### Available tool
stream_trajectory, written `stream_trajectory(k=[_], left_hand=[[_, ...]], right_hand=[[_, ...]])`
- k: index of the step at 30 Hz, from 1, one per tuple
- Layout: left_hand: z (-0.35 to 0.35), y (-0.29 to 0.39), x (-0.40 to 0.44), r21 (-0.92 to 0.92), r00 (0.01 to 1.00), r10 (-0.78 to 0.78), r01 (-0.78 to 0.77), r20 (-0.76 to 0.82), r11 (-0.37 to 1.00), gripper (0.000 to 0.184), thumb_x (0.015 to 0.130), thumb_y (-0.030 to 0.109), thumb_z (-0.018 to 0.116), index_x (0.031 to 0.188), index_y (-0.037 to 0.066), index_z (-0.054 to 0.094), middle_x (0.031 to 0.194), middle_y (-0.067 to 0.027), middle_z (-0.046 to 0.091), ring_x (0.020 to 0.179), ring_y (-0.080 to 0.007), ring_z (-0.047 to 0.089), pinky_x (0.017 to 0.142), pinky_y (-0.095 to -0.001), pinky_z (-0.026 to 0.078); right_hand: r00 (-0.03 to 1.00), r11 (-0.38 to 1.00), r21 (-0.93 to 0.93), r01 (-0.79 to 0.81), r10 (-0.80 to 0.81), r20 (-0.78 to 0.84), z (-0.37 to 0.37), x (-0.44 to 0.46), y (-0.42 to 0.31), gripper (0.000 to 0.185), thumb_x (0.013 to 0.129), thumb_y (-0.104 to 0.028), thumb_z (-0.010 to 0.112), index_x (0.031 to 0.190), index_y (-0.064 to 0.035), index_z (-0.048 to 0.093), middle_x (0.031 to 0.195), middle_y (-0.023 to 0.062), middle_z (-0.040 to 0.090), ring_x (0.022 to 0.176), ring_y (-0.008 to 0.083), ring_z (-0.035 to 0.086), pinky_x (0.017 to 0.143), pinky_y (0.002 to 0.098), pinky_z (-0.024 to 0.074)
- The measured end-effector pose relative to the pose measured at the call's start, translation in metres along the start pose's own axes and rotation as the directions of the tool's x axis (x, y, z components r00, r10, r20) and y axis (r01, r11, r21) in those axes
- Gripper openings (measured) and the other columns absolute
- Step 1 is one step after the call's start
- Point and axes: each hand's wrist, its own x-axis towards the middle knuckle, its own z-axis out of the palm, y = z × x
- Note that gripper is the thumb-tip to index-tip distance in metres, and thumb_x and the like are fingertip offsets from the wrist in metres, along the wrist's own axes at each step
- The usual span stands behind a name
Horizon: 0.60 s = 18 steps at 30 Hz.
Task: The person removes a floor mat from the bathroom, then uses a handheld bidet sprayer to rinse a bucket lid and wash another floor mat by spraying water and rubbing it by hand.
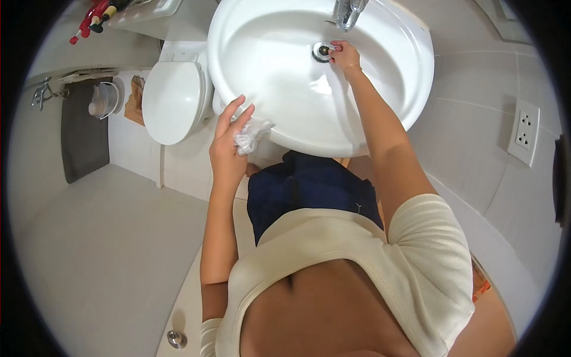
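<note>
One white basin (267,77), twelve-to-one o'clock; toilet (172,98), ten; socket (523,134), three. Right hand (348,58) at drain (317,54), pinch unclear; left hand (228,152) clutching crumpled plastic (253,135), two fingers extended.

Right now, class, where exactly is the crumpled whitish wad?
In the head view, the wad is left of centre, held in the person's left hand by the near rim of the sink, to the right of the toilet.

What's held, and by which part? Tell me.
Left hand: crumpled white wad, by its palm-side edge. Right hand: at the drain fitting; grip unclear.
</note>
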Motion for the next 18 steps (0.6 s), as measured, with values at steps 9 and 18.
stream_trajectory(k=[9,18], left_hand=[[-0.005,-0.002,-0.01,0.008,0.995,-0.013,0.014,-0.096,1.0,0.039,0.077,-0.005,0.056,0.111,0.013,0.062,0.123,-0.0018,0.053,0.111,-0.0198,0.052,0.089,-0.0284,0.045],[0.001,0.006,-0.008,0.033,0.995,0.044,-0.041,-0.093,0.999,0.037,0.077,-0.003,0.056,0.112,0.008,0.061,0.122,-0.006,0.053,0.11,-0.0222,0.052,0.088,-0.0291,0.045]], right_hand=[[0.973,0.841,-0.514,0.167,-0.226,-0.054,0.009,-0.013,-0.013,0.028,0.075,-0.015,0.062,0.102,-0.0119,0.064,0.095,0.0125,0.062,0.093,0.0285,0.059,0.084,0.0354,0.046],[0.966,0.792,-0.577,0.2,-0.256,-0.017,-0.012,-0.018,-0.005,0.023,0.076,-0.015,0.055,0.095,-0.0158,0.068,0.101,0.015,0.057,0.096,0.0313,0.056,0.085,0.0386,0.0451]])
